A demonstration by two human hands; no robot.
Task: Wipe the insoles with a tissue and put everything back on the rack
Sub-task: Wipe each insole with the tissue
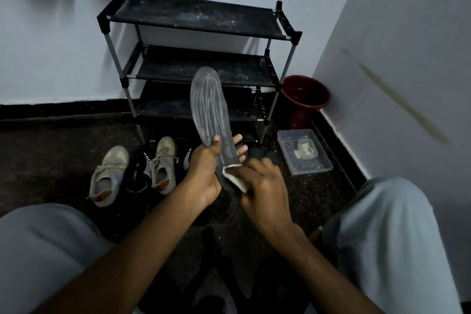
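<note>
**Insole held up, tissue at its heel**

At the far left, a knee [38, 245] in pale cloth fills the lower corner. Beyond it, on the dark floor [51, 150], lies a tan shoe [109, 176] with its toe towards the rack. A black sock [139, 171] with white stripes lies just beside it, and a second shoe [163, 164] is on the sock's other side.

The left hand [204, 168] grasps the insole [211, 107] around its lower half. The thumb lies across the face and the fingers [239, 140] show from behind the far edge. The insole is off the floor and nearly upright, toe end up. It is grey with pale streaks and stands in front of the lower shelves of the rack [196, 18].

A white tissue [235, 176] is pressed to the heel end of the insole. The right hand [265, 186] clasps it with curled fingers and is somewhat blurred.

The rack stands against the wall [51, 33], and its black shelves are speckled white. Two dark rounded things behind the right hand are too dim to tell.

Right of the rack a red bin [304, 94] stands in the corner. In front of it, a clear box [303, 151] on the floor holds something small and pale. The other knee [387, 237] closes the right edge.
</note>
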